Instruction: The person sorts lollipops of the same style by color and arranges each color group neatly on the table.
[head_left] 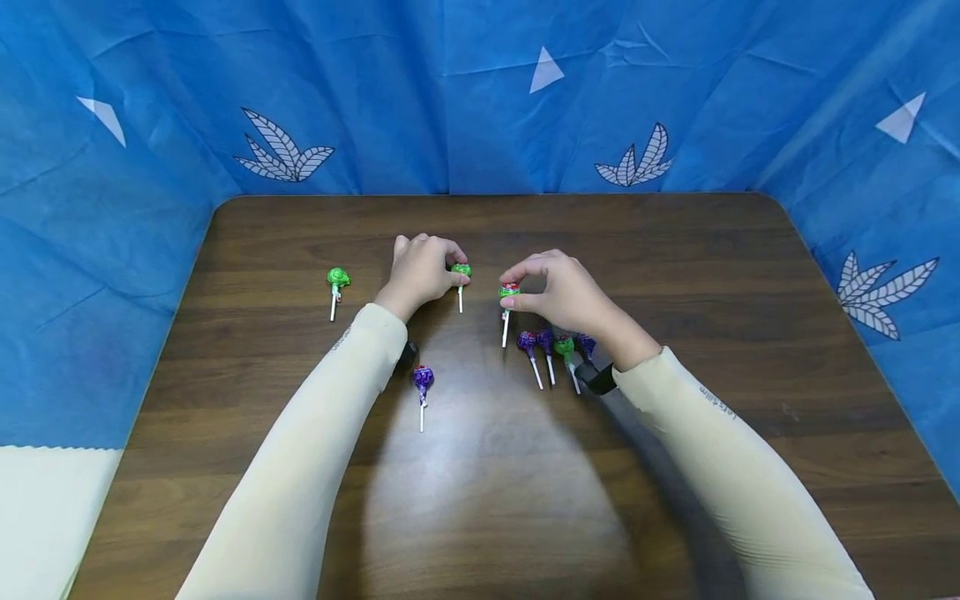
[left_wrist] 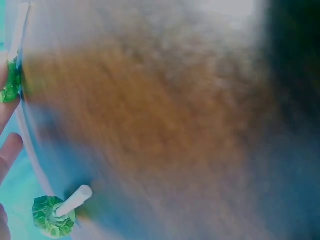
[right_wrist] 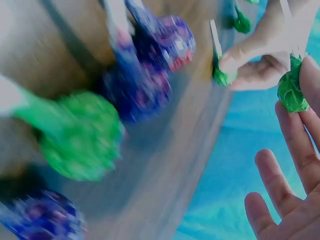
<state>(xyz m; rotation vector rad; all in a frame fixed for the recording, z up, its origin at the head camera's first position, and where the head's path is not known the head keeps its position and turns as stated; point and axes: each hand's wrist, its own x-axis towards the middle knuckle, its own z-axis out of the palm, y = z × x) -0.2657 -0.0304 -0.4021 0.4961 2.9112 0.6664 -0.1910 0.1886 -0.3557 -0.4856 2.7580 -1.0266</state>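
My left hand (head_left: 423,268) pinches a green-wrapped lollipop (head_left: 462,271) by its head, the white stick pointing toward me. Just to the right, my right hand (head_left: 566,292) holds another green lollipop (head_left: 509,291) between thumb and fingertips, its stick also hanging nearward. The right wrist view shows this lollipop (right_wrist: 292,92) at the fingertips, with the other fingers spread. Below the right wrist lies a row of lollipops: two purple ones (head_left: 527,340) (head_left: 545,337), a green one (head_left: 565,347) and a purple one (head_left: 587,343) partly hidden by the wrist.
A single green lollipop (head_left: 338,277) lies left of my left hand. One purple lollipop (head_left: 423,377) lies nearer me, beside the left forearm. The brown wooden table (head_left: 480,517) is bordered at the back and sides by a blue patterned cloth (head_left: 480,117).
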